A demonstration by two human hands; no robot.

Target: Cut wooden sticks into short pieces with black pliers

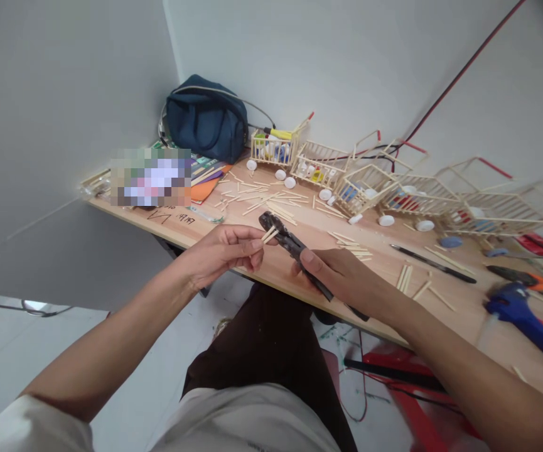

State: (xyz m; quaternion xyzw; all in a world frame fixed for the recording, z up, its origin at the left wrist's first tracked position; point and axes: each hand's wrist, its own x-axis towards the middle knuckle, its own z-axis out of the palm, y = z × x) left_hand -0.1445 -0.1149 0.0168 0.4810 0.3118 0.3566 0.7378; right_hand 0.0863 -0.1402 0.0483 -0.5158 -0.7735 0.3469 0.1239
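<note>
Two short wooden sticks [270, 235] are pinched between the thumb and fingers of my left hand [233, 250]. My right hand [334, 273] is wrapped around dark pliers [292, 246], whose head points up and left. The jaws meet the far ends of the sticks; whether they bite into them I cannot tell. Both hands are over the front edge of the wooden table [181, 229]. Just beyond them lie many loose wooden sticks [283, 210], with a small pile of cut sticks [351, 246] nearer my right hand.
Several small stick-built carts [321, 164] with white wheels line the back by the wall. A blue bag [208, 119] stands at the back left. Toward the right lie a black pen [434, 263], orange-handled pliers [535, 281] and a blue glue gun [528, 317].
</note>
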